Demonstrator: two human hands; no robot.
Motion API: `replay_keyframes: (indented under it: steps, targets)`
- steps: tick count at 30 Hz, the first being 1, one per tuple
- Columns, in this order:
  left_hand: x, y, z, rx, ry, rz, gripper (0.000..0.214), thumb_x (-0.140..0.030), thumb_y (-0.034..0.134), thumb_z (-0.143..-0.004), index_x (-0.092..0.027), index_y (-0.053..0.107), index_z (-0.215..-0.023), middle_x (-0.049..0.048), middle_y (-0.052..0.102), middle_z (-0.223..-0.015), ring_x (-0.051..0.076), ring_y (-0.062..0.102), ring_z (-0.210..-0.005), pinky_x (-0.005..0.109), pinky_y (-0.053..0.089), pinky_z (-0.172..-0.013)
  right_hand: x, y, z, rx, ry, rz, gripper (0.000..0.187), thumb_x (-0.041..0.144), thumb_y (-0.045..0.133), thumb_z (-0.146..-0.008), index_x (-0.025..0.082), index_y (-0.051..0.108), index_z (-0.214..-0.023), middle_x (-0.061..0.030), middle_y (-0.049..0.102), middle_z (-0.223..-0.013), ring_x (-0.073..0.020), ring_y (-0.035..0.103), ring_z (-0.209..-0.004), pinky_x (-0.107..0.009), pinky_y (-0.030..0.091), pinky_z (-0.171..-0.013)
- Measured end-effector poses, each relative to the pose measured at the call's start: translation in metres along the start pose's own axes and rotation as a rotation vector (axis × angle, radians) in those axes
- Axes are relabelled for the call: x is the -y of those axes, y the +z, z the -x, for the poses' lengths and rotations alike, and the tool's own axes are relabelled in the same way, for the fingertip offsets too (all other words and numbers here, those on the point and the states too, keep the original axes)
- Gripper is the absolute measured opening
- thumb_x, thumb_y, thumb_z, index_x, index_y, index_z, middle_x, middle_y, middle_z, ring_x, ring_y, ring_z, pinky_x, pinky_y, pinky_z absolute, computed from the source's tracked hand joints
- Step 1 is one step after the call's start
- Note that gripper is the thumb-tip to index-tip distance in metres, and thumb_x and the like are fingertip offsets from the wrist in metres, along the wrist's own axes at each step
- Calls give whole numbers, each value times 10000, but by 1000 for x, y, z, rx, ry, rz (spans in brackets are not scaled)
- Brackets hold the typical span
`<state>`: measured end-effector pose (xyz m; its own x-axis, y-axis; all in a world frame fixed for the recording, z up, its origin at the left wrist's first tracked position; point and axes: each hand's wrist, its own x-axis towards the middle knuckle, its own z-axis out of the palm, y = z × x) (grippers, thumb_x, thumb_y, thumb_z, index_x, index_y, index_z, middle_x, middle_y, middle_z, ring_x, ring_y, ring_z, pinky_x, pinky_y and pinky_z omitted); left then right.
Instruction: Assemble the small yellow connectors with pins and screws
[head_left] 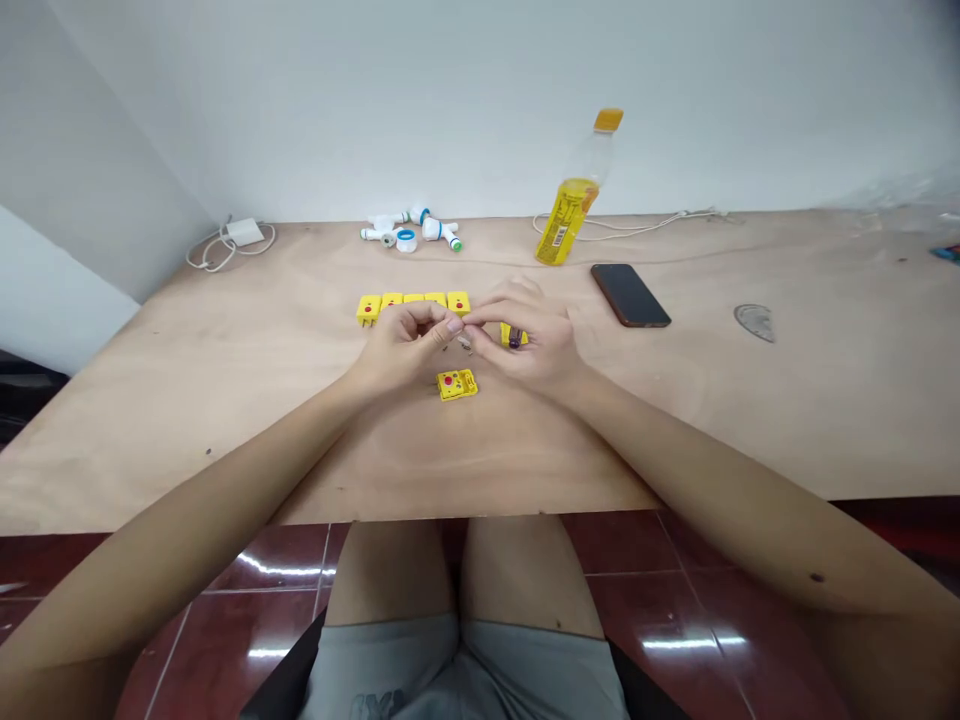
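Observation:
Over the middle of the table, my left hand (405, 342) and my right hand (531, 335) meet at the fingertips. Both are closed in a pinch, and whatever sits between the fingers is too small or hidden to name. Just below them lies an opened yellow plug housing (457, 384) with a red dot and small parts inside. Behind my left hand stands a row of several yellow plugs (368, 309) with red dots, some partly covered. A yellow piece with a dark purple part (514, 337) shows beneath my right hand. Tiny metal bits (466, 347) lie under the fingertips.
White pipe fittings (406, 240) with blue and green rings lie near the wall. A bottle with a yellow label (568, 215), a white cord, and a black phone (630, 295) are to the right. A white charger (244, 232) with cable lies back left. The table's front edge is near my knees.

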<state>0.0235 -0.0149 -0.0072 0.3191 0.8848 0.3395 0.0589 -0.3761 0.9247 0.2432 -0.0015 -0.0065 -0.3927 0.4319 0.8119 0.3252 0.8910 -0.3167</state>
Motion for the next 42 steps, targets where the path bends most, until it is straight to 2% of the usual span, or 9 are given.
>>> replay_keyframes:
  steps: [2, 4, 7, 9, 12, 15, 18, 28, 42]
  targets:
    - [-2, -7, -1, -4, 9, -35, 577, -768, 777, -971, -196, 761, -901, 51, 714, -850, 183, 610, -780, 339, 459, -730, -1, 0, 1, 24, 29, -20, 106, 316, 686, -1070, 275, 750, -996, -63, 811, -958, -277, 732, -896, -518, 581, -922]
    - [-4, -20, -1, 57, 60, -112, 554, -758, 763, -982, -206, 739, -945, 54, 715, -903, 193, 607, -824, 349, 461, -769, -4, 0, 2, 83, 17, -47, 102, 288, 681, -1075, 267, 736, -992, -58, 808, -947, -267, 725, -895, -496, 576, -918]
    - [-6, -43, 2, 327, 145, -390, 561, -653, 974, -799, -225, 690, -1027, 53, 706, -1021, 212, 581, -911, 353, 455, -821, -8, 0, 5, 258, -35, -89, 112, 246, 659, -1094, 255, 728, -1007, -53, 809, -961, -250, 712, -904, -461, 567, -916]
    - [-5, -52, 5, 416, 121, -497, 624, -637, 1011, -740, -232, 592, -964, 38, 660, -995, 202, 540, -862, 335, 425, -754, -9, 0, 6, 389, -47, -89, 135, 244, 640, -1106, 246, 737, -1013, -60, 806, -976, -257, 703, -926, -462, 563, -929]
    - [-1, -52, 7, 471, 109, -514, 725, -647, 1038, -688, -244, 494, -945, 22, 621, -960, 197, 514, -825, 324, 403, -702, -10, 1, 8, 523, -50, -79, 170, 222, 619, -1111, 240, 769, -1032, -85, 827, -1074, -286, 721, -1030, -482, 562, -977]
    - [2, -43, 6, 525, 137, -448, 654, -589, 998, -775, -246, 470, -952, 35, 651, -1011, 221, 578, -898, 345, 455, -752, -10, 2, 9, 545, -76, -79, 207, 191, 600, -1117, 245, 797, -1084, -98, 841, -1229, -302, 734, -1136, -501, 560, -1029]
    - [3, -39, 5, 533, 117, -402, 566, -507, 950, -849, -247, 456, -946, 26, 644, -1002, 219, 589, -907, 356, 474, -776, -10, 3, 9, 533, -104, -64, 208, 204, 603, -1130, 235, 808, -1114, -109, 843, -1247, -307, 726, -1138, -515, 570, -1033]
    - [7, -39, 4, 531, 101, -357, 554, -507, 944, -836, -244, 467, -937, 32, 644, -1002, 240, 609, -946, 377, 501, -810, -2, 1, 5, 532, -120, -49, 227, 221, 584, -1143, 239, 808, -1110, -122, 831, -1220, -316, 720, -1121, -517, 595, -994]
    - [7, -40, 4, 527, 71, -392, 545, -452, 949, -814, -245, 453, -908, 5, 588, -943, 208, 534, -872, 347, 408, -748, 3, -1, 4, 593, -142, -39, 276, 213, 536, -1161, 233, 788, -1051, -126, 830, -1219, -324, 731, -1160, -537, 596, -1013]
